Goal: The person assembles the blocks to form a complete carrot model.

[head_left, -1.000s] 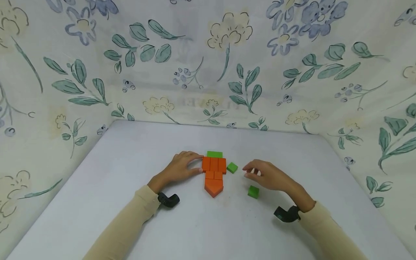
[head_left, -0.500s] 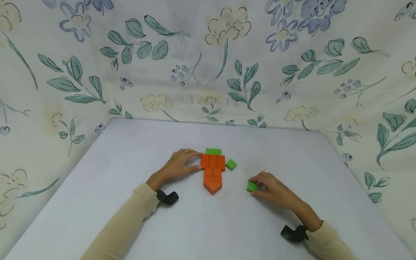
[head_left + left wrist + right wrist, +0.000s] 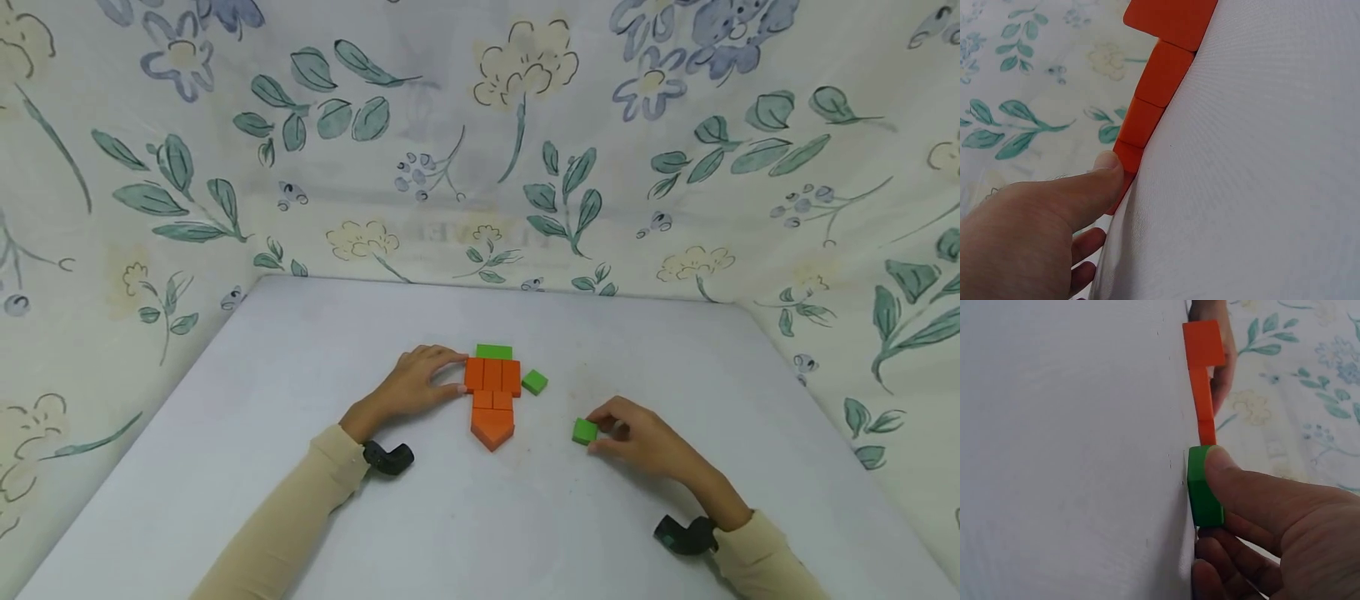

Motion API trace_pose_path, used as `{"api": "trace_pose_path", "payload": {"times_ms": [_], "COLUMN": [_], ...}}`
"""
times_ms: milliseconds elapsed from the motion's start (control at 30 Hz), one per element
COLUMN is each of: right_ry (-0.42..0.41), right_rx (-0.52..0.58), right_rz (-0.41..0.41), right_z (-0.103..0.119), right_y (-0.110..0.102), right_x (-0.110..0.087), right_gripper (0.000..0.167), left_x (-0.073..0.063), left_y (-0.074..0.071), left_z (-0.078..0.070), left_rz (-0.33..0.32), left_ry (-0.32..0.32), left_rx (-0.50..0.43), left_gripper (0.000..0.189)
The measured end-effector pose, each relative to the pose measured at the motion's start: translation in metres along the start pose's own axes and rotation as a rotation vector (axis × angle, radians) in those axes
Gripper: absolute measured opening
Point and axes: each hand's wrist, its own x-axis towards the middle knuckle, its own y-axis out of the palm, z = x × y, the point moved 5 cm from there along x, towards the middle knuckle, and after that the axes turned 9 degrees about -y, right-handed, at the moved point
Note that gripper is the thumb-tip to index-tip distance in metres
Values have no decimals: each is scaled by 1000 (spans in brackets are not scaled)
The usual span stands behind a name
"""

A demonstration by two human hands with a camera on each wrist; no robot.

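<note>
Several orange blocks [image 3: 492,400] lie together on the table in an arrow-like shape, its pointed block [image 3: 492,429] toward me. Against their far side sits a light green block [image 3: 494,352]. My left hand [image 3: 411,385] has thumb and index finger at the corners of the leftmost orange block [image 3: 474,375]; its thumb presses on the orange in the left wrist view. To the right, my right hand [image 3: 637,433] pinches a small green block [image 3: 584,431] between thumb and fingers, low at the tabletop. In the right wrist view the thumb covers part of this green block [image 3: 1205,500].
Another small green block [image 3: 534,382] lies just right of the orange group, turned cornerwise. A white table [image 3: 375,317] is enclosed by a flower-printed cloth [image 3: 450,167] at the back and sides. Black wrist devices sit at both cuffs.
My right hand has come down and toward me from beside the upper green block to grip the nearer one, which now sits slightly turned. The left hand stays at the orange blocks.
</note>
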Motion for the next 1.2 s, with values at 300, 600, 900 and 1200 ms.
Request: {"api": "trace_pose_path", "payload": {"times_ms": [300,600,900,1200], "right_ry": [-89,-67,52,172], "right_rx": [-6,-68,-57,-18], "right_rz": [-90,-148,-109,-55], "right_z": [7,19,1,-20], "right_y": [-7,-35,-34,-15], "right_x": [22,81,130,159], "right_gripper": [26,29,31,32], "left_x": [0,-1,4,1], "left_y": [-5,-7,-6,-1], "left_z": [1,4,0,0], "left_rz": [-9,-10,0,-2], "left_ry": [-8,11,22,13], "left_rx": [30,10,22,1], "left_gripper": [57,58,58,58]}}
